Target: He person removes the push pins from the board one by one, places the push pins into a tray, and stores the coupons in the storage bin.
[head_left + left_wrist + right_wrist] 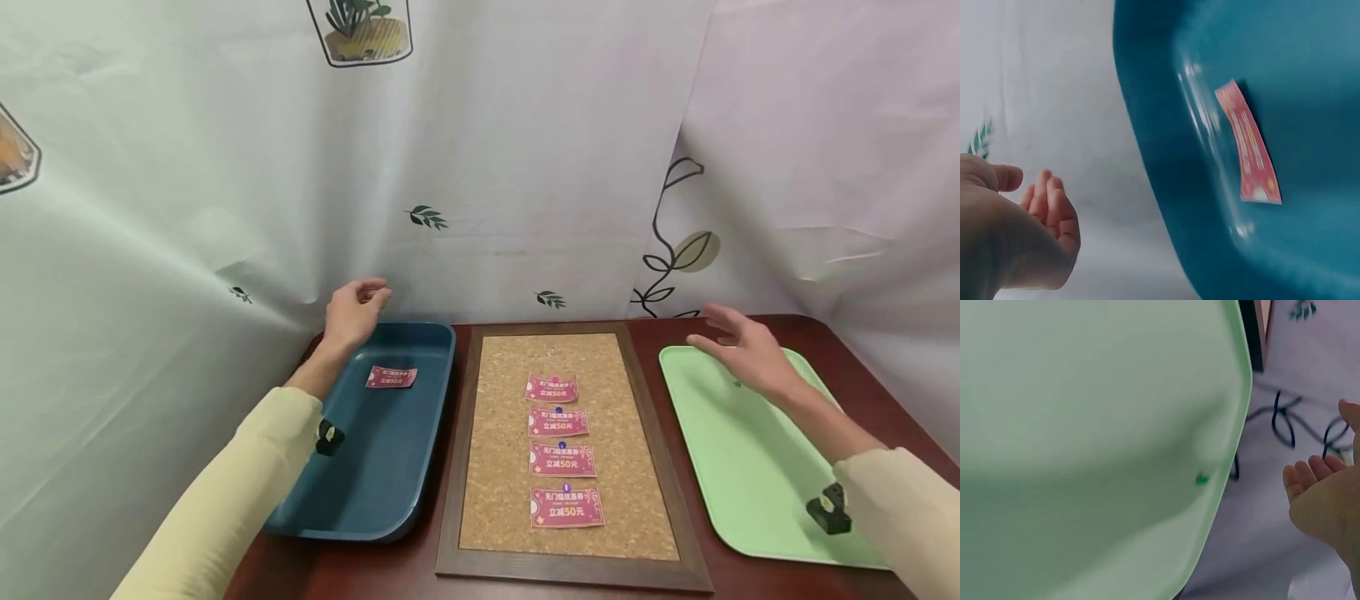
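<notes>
My left hand (356,315) hovers over the far end of a dark blue tray (382,475), its fingers loosely bent with nothing between them. A pink coupon (392,377) lies in that tray; the left wrist view shows the same coupon (1249,147) slightly curled. Over the far part of a light green tray (750,483) my right hand (750,350) is raised, holding nothing, its fingers relaxed and apart from the thumb. In the right wrist view a small green push pin (1202,479) lies near the green tray's rim.
Between the trays lies a wood-framed cork board (495,450). Several pink coupons (567,508) are pinned down it in a column, with a clear pin (551,352) above them. A patterned white curtain (510,167) hangs behind the dark red table (360,571).
</notes>
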Demonstrator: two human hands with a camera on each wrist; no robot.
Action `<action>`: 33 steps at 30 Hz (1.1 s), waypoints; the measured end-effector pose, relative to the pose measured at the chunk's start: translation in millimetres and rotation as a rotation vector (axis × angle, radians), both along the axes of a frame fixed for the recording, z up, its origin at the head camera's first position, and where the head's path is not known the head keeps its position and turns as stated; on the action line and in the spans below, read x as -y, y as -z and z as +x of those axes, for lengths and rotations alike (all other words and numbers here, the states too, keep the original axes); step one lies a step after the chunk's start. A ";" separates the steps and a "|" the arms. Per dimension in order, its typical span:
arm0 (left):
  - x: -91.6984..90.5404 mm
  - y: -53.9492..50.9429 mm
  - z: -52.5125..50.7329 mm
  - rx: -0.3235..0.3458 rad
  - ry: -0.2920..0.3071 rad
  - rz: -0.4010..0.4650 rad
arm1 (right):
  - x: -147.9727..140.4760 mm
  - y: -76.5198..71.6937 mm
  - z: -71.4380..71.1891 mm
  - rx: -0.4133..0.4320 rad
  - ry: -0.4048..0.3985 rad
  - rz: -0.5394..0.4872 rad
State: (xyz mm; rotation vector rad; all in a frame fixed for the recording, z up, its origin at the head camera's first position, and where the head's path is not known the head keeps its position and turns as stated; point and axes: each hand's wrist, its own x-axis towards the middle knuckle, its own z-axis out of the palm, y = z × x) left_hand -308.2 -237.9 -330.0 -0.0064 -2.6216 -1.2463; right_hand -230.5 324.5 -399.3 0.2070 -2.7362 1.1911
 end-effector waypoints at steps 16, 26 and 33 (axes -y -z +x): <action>-81.4 10.8 11.2 0.012 0.211 0.060 | 96.8 4.6 -13.4 0.035 -0.167 -0.044; -134.4 30.0 18.5 0.121 0.314 -0.027 | 135.5 23.7 -30.7 0.052 -0.212 -0.068; -155.0 38.7 21.9 0.234 0.362 -0.072 | 148.3 32.4 -36.1 0.076 -0.253 -0.047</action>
